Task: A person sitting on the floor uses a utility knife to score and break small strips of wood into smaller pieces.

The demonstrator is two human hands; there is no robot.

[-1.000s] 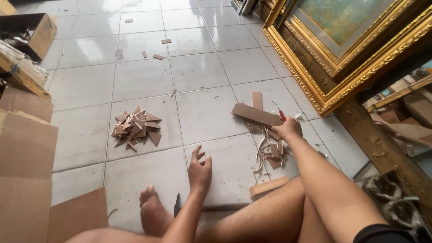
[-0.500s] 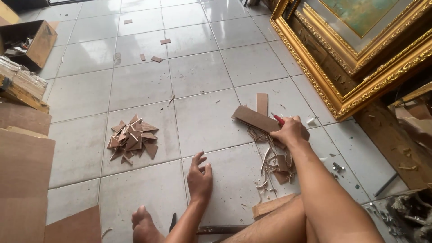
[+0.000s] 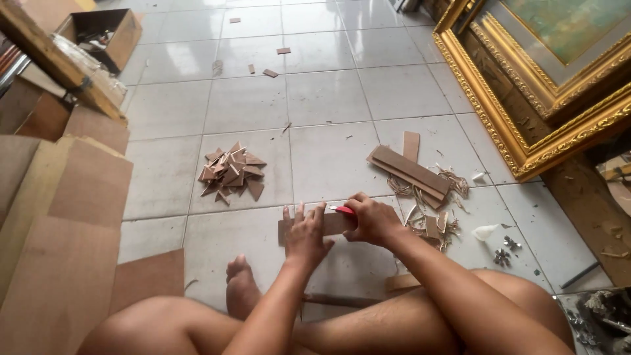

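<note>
I sit on a white tiled floor (image 3: 328, 98). My left hand (image 3: 305, 235) lies flat, fingers spread, pressing a thin brown board strip (image 3: 338, 223) onto the tile. My right hand (image 3: 371, 220) is closed around a red-handled cutter (image 3: 342, 210), whose tip rests on the strip's upper edge. A stack of similar brown strips (image 3: 411, 169) lies just beyond my right hand, with curly shavings and offcuts (image 3: 430, 220) beside it. A heap of small brown triangular pieces (image 3: 231, 171) sits to the upper left of my hands.
Gilded picture frames (image 3: 526, 85) lean at the right. Large brown board sheets (image 3: 59, 230) lie at the left, with a wooden beam (image 3: 59, 62) and an open box (image 3: 102, 33) behind. Small metal bits (image 3: 505, 251) lie by my right leg. My foot (image 3: 242, 289) rests near the strip.
My right hand has left the strip stack and come back to the middle with the cutter. My left hand now presses a strip flat where it earlier rested on bare tile.
</note>
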